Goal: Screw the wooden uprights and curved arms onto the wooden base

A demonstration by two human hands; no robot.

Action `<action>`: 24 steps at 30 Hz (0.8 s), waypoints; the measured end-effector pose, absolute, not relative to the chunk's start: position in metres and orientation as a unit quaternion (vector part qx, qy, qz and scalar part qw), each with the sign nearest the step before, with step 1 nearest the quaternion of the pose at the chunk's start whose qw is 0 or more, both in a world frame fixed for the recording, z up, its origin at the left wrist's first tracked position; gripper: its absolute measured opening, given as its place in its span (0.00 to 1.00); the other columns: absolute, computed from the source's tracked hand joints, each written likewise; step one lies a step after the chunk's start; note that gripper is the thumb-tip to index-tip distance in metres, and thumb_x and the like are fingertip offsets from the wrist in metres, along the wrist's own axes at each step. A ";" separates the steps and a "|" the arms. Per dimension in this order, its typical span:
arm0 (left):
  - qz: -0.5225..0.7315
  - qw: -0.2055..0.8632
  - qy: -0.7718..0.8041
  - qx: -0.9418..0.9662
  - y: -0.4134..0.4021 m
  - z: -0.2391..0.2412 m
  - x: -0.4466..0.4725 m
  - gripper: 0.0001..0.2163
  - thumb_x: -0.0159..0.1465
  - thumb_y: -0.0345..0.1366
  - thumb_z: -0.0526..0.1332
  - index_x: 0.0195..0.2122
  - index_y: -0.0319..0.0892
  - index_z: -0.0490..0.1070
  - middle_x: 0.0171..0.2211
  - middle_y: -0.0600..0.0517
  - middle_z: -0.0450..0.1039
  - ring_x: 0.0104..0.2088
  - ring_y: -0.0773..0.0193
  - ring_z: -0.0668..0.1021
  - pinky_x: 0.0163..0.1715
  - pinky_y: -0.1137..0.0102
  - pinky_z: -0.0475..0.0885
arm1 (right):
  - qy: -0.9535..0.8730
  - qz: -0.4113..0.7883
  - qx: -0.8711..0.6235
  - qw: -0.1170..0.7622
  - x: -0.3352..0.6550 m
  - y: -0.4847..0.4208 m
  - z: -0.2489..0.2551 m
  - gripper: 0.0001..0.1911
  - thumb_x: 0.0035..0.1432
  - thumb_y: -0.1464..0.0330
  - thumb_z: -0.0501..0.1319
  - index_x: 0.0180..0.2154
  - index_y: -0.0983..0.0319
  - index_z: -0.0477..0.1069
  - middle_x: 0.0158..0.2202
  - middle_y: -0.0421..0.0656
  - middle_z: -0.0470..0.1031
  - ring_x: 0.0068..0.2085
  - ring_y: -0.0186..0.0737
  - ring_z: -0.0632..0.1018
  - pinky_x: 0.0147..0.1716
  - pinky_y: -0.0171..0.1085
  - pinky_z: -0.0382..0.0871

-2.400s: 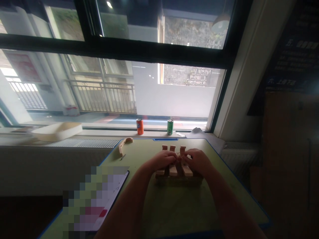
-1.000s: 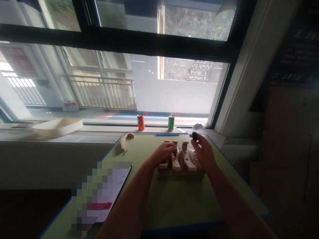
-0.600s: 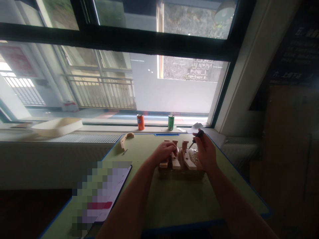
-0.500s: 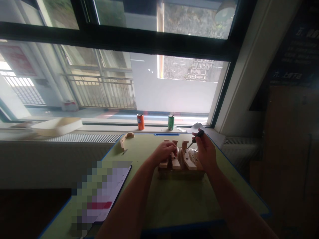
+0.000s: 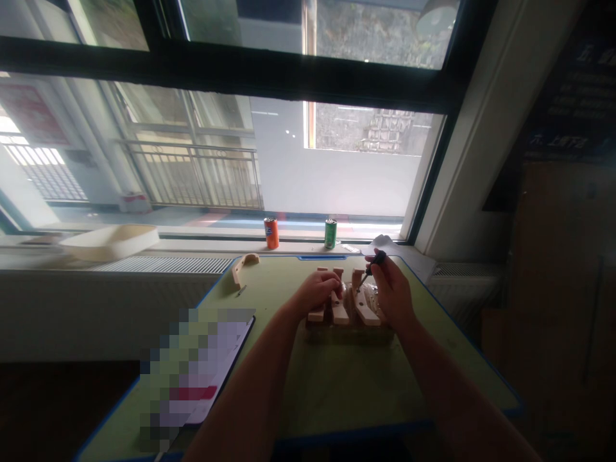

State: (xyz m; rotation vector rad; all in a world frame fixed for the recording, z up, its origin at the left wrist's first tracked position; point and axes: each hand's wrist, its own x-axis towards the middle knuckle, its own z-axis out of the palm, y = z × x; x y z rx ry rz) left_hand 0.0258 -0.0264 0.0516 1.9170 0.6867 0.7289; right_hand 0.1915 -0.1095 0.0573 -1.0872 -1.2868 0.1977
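At the wooden assembly (image 5: 339,324), right hand (image 5: 393,296) holds one screwdriver (image 5: 373,265).

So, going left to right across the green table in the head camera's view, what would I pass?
A curved wooden piece → the left hand → a wooden slat → the right hand, gripping a small dark-handled screwdriver

A wooden assembly (image 5: 342,324) sits mid-tabletop (image 5: 346,385), toward the far edge. A curved wooden piece (image 5: 243,267) and a small pin (image 5: 240,290) lie near the far left corner, with a flat device (image 5: 197,366) at the left edge. Behind, on the window sill (image 5: 298,246), stand two cans (image 5: 271,233) (image 5: 330,233), with a tray (image 5: 110,241) to their left.
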 end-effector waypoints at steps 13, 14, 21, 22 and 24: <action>0.298 0.473 0.287 0.778 -0.024 0.046 0.026 0.11 0.55 0.36 0.52 0.25 0.36 0.70 0.25 0.51 0.72 0.23 0.70 0.71 0.25 0.74 0.66 | -0.591 0.098 -0.513 0.615 0.197 -0.101 0.066 0.22 0.56 0.60 0.54 0.52 0.60 0.61 0.40 0.45 0.74 0.39 0.39 0.75 0.39 0.40 0.69; 0.300 0.474 0.283 0.778 -0.023 0.046 0.026 0.11 0.55 0.36 0.52 0.25 0.36 0.70 0.25 0.51 0.72 0.24 0.69 0.71 0.26 0.74 0.66 | -0.607 0.101 -0.521 0.591 0.200 -0.097 0.072 0.25 0.56 0.60 0.55 0.54 0.59 0.57 0.39 0.45 0.74 0.37 0.38 0.76 0.36 0.40 0.70; 0.309 0.465 0.281 0.780 -0.023 0.047 0.026 0.11 0.54 0.35 0.51 0.24 0.37 0.70 0.24 0.51 0.72 0.26 0.68 0.73 0.31 0.73 0.66 | -0.780 0.035 -0.556 0.283 0.210 -0.072 0.135 0.21 0.55 0.64 0.56 0.51 0.57 0.64 0.38 0.45 0.75 0.34 0.39 0.76 0.32 0.36 0.69; 0.309 0.468 0.283 0.778 -0.023 0.046 0.026 0.11 0.54 0.36 0.51 0.24 0.37 0.70 0.24 0.51 0.72 0.26 0.68 0.72 0.30 0.73 0.66 | -0.791 0.022 -0.554 0.259 0.209 -0.070 0.141 0.20 0.55 0.65 0.55 0.51 0.58 0.65 0.39 0.45 0.75 0.35 0.39 0.76 0.33 0.36 0.68; 0.313 0.477 0.282 0.772 -0.023 0.045 0.026 0.11 0.55 0.37 0.51 0.24 0.37 0.70 0.25 0.52 0.72 0.25 0.68 0.72 0.28 0.73 0.66 | -0.799 -0.010 -0.554 0.234 0.207 -0.069 0.148 0.19 0.56 0.68 0.54 0.50 0.58 0.66 0.42 0.46 0.75 0.38 0.40 0.75 0.35 0.35 0.67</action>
